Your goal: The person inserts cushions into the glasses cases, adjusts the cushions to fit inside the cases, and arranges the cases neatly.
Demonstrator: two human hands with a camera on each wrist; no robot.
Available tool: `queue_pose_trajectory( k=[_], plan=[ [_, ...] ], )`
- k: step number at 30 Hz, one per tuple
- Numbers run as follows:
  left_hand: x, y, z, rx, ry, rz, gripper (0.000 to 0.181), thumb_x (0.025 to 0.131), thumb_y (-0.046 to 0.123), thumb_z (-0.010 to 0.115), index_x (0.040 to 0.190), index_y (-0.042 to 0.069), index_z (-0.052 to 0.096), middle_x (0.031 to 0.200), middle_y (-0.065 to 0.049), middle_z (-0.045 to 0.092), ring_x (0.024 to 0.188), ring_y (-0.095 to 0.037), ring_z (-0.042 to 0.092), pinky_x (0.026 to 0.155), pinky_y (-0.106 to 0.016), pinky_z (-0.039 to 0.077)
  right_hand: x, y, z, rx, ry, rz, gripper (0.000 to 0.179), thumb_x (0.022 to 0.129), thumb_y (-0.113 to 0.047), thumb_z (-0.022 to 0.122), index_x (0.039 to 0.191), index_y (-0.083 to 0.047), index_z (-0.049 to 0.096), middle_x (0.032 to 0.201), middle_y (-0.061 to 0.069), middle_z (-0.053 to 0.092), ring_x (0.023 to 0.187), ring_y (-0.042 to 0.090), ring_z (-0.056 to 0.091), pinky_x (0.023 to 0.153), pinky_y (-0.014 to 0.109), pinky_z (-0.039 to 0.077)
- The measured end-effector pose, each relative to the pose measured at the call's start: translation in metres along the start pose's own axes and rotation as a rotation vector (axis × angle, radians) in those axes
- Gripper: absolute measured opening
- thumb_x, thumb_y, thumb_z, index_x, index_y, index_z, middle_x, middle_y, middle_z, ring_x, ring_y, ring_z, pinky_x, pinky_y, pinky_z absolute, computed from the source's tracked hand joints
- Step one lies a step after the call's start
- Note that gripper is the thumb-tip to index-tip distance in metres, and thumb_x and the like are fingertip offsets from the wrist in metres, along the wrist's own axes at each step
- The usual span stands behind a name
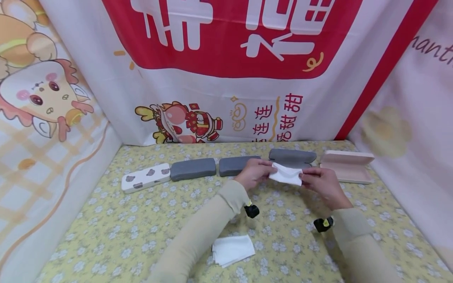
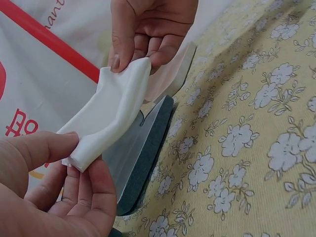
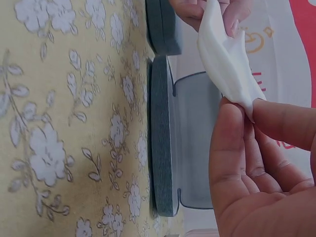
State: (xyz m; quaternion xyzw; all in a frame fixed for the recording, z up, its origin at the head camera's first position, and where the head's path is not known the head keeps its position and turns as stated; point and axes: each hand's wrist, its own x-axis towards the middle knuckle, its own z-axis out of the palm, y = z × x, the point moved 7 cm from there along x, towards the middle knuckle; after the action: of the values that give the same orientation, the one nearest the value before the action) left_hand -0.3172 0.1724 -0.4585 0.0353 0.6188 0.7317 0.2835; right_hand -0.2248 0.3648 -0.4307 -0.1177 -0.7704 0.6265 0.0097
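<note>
A folded white cloth (image 1: 286, 174) is stretched between both hands, just in front of an open grey glasses case (image 1: 291, 156). My left hand (image 1: 255, 173) pinches one end between thumb and fingers. At the other end, my right hand (image 1: 325, 184) grips the cloth the same way. In the left wrist view the cloth (image 2: 111, 106) sags a little along its middle, above the grey case (image 2: 143, 158). The right wrist view shows the case's grey interior (image 3: 197, 143) beneath the cloth.
To the right stands an open pink case (image 1: 348, 167). Leftward in the row lie a closed grey case (image 1: 233, 167), another grey case (image 1: 192, 169) and a white bear-patterned case (image 1: 146, 178). More white cloths (image 1: 233, 250) lie near the front on the flowered tablecloth (image 1: 283, 243).
</note>
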Motion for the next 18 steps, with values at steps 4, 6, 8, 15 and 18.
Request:
queue_pose_trajectory(
  k=[4,6,8,15,18],
  plan=[
    [0.004,0.000,0.000,-0.002,0.016,-0.006,0.025,0.087,-0.002,0.075,0.112,-0.001,0.074,0.096,-0.011,0.072,0.077,-0.017,0.067,0.099,-0.053,0.048,0.007,0.002,-0.003,-0.003,0.011,0.004,0.038,0.098,-0.010,0.067,0.126,0.015,0.059,0.101,0.010,0.068,0.079,0.015,0.069,0.078,0.038,0.060],
    [0.006,0.000,0.000,-0.021,0.025,-0.010,0.025,0.088,-0.002,0.075,0.113,-0.001,0.073,0.097,-0.011,0.072,0.079,-0.018,0.068,0.100,-0.053,0.048,0.010,0.005,-0.004,0.001,0.018,0.018,0.038,0.098,-0.011,0.068,0.126,0.014,0.059,0.101,0.010,0.068,0.079,0.015,0.069,0.078,0.039,0.060],
    [0.008,-0.001,0.000,-0.043,0.035,-0.010,0.026,0.088,-0.004,0.074,0.114,-0.003,0.072,0.098,-0.012,0.072,0.081,-0.019,0.069,0.100,-0.051,0.048,0.013,0.006,-0.005,0.001,0.012,0.029,0.039,0.098,-0.012,0.067,0.128,0.013,0.059,0.101,0.009,0.067,0.080,0.014,0.069,0.080,0.039,0.060],
    [0.017,-0.003,0.000,-0.061,0.086,0.004,0.028,0.087,-0.007,0.074,0.115,-0.006,0.071,0.099,-0.015,0.072,0.085,-0.023,0.071,0.093,-0.045,0.054,0.023,0.010,-0.013,-0.019,0.015,0.055,0.041,0.100,-0.013,0.066,0.131,0.012,0.056,0.106,0.011,0.065,0.082,0.012,0.068,0.082,0.036,0.059],
    [0.021,-0.005,0.002,-0.070,0.113,-0.002,0.026,0.086,-0.007,0.075,0.111,-0.005,0.072,0.098,-0.014,0.072,0.084,-0.023,0.071,0.089,-0.042,0.056,0.028,0.012,-0.016,-0.038,0.024,0.071,0.042,0.100,-0.015,0.065,0.132,0.011,0.055,0.108,0.012,0.063,0.082,0.011,0.067,0.084,0.037,0.058]
  ],
)
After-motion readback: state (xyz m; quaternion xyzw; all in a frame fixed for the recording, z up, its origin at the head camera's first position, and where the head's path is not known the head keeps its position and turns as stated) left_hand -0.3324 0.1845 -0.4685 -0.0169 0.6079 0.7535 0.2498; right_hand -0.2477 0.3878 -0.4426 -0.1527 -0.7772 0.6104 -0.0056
